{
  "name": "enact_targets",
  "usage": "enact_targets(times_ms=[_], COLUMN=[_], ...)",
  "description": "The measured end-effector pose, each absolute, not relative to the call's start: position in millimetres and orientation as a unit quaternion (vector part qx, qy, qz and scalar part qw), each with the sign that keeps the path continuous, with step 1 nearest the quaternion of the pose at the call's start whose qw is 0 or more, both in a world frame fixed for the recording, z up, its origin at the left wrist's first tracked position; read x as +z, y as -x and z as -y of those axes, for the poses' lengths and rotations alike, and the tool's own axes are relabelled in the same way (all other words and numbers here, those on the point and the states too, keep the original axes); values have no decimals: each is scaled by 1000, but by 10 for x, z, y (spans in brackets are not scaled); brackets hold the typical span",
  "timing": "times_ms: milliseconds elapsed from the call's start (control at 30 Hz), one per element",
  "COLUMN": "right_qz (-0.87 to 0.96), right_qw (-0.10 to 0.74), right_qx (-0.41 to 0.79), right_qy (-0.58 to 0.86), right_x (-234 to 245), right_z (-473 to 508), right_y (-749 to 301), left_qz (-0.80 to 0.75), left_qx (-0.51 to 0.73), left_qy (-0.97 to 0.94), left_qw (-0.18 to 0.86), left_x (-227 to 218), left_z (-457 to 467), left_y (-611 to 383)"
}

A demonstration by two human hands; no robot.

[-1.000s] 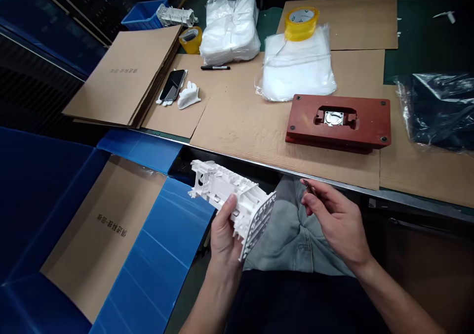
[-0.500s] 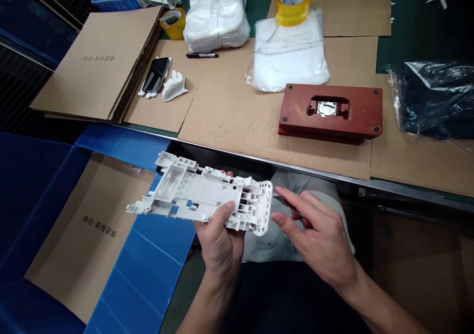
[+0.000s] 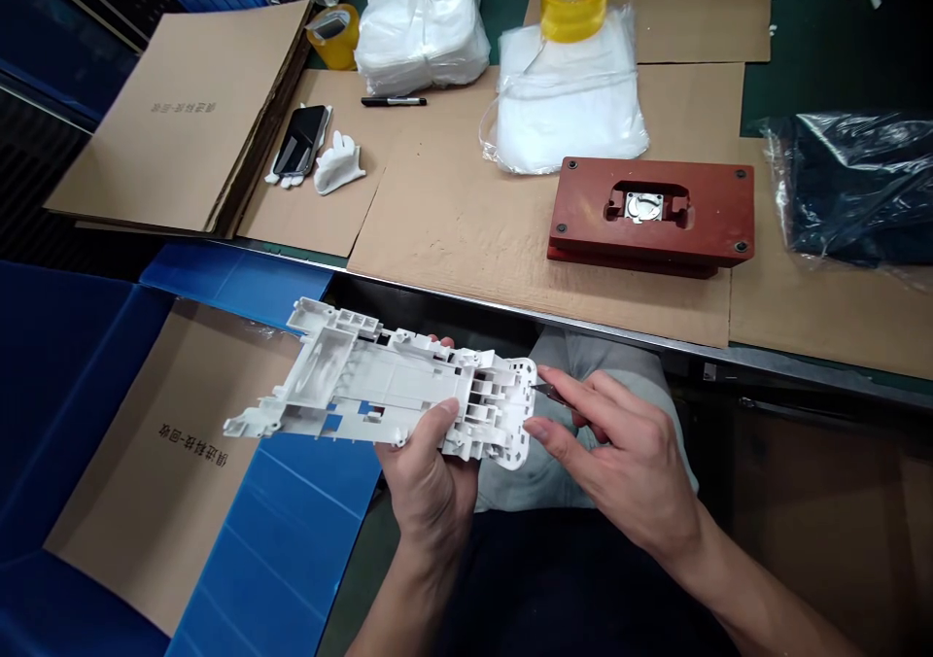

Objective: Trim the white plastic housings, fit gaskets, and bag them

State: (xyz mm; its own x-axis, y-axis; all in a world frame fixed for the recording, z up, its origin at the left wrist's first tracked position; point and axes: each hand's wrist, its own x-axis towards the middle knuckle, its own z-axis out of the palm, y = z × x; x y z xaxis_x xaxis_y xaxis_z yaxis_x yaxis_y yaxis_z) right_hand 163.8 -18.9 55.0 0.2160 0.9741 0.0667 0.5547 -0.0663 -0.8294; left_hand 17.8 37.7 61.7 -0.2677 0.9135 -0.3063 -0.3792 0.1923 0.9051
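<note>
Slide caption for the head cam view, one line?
Left hand holds a white molded plastic part as the right hand pinches a small blade at its end.

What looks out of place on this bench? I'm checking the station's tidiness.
A black smartphone lies on the brown cardboard sheet beside a crumpled white fabric glove, with what seems a second glove beneath it. The left hand and right hand are bare, so the gloves look cast aside.

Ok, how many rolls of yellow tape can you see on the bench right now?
2. One roll of yellow tape sits on top of the white plastic-wrapped bundle; the second roll is beside the stacked cardboard sheets, at the top left. Others may be out of view.
</note>
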Motion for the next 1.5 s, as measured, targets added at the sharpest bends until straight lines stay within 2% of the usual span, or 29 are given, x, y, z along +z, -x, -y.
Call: enact_targets(times_ms=[700, 967, 1500], right_qz=[556, 593, 600], right_qw=[416, 389, 437], right_qx=[267, 272, 222], right_qy=[668, 650, 632], right_x=[552, 558, 479], right_z=[200, 213, 221], right_y=[-1595, -1618, -1570], left_qz=[-543, -565, -559], left_qx=[587, 584, 598], left_qy=[-240, -234, -250], left_qw=[551, 534, 516], left_x=[681, 685, 662], left_z=[-348, -372, -374], left_y=[-182, -198, -229])
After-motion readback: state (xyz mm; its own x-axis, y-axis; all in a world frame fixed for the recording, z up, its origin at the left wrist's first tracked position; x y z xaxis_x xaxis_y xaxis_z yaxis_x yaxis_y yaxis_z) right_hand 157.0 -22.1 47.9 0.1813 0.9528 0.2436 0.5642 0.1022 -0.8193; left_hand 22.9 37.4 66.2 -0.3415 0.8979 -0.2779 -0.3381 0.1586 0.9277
